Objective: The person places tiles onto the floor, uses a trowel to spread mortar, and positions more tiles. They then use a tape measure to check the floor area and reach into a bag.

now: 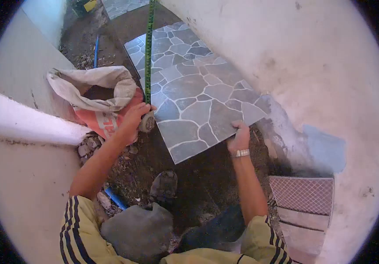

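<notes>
A grey stone-patterned tile [187, 127] with pale joint lines lies tilted across the middle, its near corner pointing toward me. My right hand [241, 137] grips its near edge, thumb on top and the other fingers mostly hidden below. At the left edge, my left hand [142, 112] is closed on the tile, its fingertips right by the end of a long green strip with dark marks [148, 57]. Beneath that hand shows a rounded grey-brown piece [147, 123]. Another tile of the same pattern [169, 39] is partly covered behind.
An open sack [110, 119], red and white, stands left of the tile. Walls rise on both sides, close to the right one [295, 66]. Stacked tiles [304, 196] lean at lower right. Rubble, a blue pipe [115, 199] and my shoe [163, 188] are on the ground.
</notes>
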`<action>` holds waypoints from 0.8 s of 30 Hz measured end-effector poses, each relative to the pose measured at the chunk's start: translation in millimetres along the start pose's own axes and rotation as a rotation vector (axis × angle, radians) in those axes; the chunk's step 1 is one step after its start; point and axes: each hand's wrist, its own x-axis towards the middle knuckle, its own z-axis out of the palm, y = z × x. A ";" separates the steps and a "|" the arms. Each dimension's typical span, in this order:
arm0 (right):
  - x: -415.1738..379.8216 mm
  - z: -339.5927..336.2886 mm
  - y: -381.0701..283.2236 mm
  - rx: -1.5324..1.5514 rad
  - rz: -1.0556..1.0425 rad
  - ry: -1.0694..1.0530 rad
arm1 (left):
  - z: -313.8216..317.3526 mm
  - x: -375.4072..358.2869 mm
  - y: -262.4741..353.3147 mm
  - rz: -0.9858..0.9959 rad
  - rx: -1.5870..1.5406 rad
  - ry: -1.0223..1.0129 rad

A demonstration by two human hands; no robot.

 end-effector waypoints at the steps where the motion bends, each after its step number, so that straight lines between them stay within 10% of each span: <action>1: 6.4 4.4 -0.6 -0.005 -0.006 -0.008 | -2.8 7.6 -0.6 0.023 0.018 0.020; 24: 78.1 83.6 21.9 -0.352 0.129 -0.281 | 9.4 52.4 -9.9 0.310 0.307 0.390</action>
